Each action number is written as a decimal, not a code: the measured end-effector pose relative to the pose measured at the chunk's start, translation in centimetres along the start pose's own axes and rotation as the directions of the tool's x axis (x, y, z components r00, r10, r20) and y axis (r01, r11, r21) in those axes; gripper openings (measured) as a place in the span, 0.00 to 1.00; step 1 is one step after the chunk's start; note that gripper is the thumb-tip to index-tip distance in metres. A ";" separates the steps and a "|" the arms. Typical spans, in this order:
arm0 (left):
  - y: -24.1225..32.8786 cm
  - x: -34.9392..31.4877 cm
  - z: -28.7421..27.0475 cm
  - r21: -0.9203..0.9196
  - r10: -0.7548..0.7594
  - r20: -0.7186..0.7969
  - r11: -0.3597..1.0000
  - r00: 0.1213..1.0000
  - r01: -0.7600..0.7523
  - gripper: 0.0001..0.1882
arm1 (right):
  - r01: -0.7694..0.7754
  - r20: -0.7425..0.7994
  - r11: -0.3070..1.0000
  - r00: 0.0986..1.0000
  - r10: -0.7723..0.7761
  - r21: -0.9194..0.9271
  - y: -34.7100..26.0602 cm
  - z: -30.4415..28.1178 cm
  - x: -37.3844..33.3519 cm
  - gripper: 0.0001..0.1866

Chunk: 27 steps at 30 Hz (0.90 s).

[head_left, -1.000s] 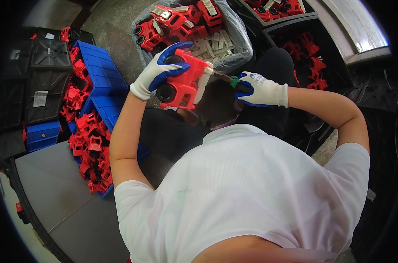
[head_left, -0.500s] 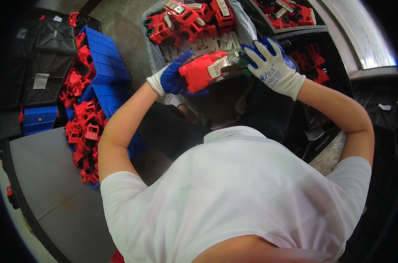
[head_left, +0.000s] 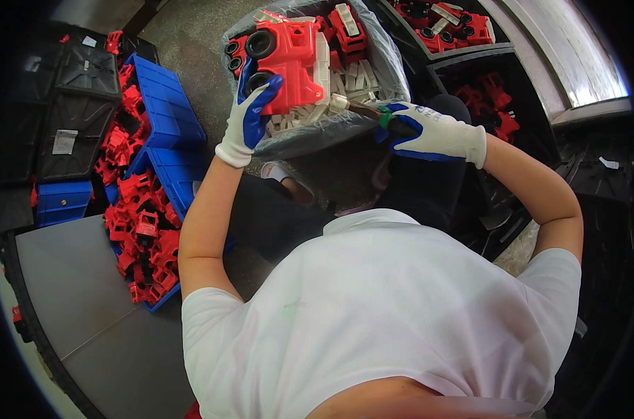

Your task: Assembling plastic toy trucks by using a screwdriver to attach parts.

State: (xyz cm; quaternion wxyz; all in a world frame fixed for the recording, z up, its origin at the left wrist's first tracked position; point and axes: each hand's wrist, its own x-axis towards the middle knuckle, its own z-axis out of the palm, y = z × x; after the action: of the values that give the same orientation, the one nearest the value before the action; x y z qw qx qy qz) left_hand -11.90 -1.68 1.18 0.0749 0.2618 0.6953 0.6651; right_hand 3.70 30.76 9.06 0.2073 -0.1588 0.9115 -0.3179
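Observation:
A red toy truck with black wheels and a white part along its right side is gripped by my gloved left hand, above a plastic-lined box. The truck is turned so its wheels show. My gloved right hand is closed around the green grip of a slim tool. That tool points left, its pale tip close to the truck's white part; its exact kind is unclear. Inside the box lie loose white strips and other red trucks.
Blue crates at the left are filled with red truck bodies. Stacked black crates stand behind a grey panel. On the right, black bins hold more red trucks.
The truck has turned in my left hand and moved up and left, so its wheels now show. My right hand, spread before, has drawn lower and closed on the tool.

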 end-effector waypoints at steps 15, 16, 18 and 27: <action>4.3 0.2 3.3 -0.278 -0.201 0.070 0.937 0.977 0.213 0.36 | 0.044 -0.017 0.989 0.999 -0.042 0.141 1.2 2.8 1.2 0.26; 4.1 0.1 3.1 -0.312 -0.196 0.088 0.926 0.977 0.214 0.37 | 0.045 -0.063 0.990 0.997 -0.037 0.133 0.5 3.6 1.0 0.24; 3.7 0.3 3.0 -0.253 -0.214 0.098 0.939 0.972 0.232 0.35 | -0.055 -0.055 0.990 0.997 0.062 0.132 -1.1 4.8 1.1 0.23; -5.9 4.6 -3.3 -0.348 -0.543 0.064 0.774 0.838 0.528 0.28 | -0.106 -0.080 0.409 0.907 0.413 0.906 8.8 -1.4 4.7 0.13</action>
State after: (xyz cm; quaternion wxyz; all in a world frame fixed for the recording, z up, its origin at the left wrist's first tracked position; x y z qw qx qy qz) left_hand -18.85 -2.37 -3.04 0.2927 0.0222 0.6117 0.7346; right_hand -2.34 36.04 3.08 0.1696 0.1664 0.6433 -0.7278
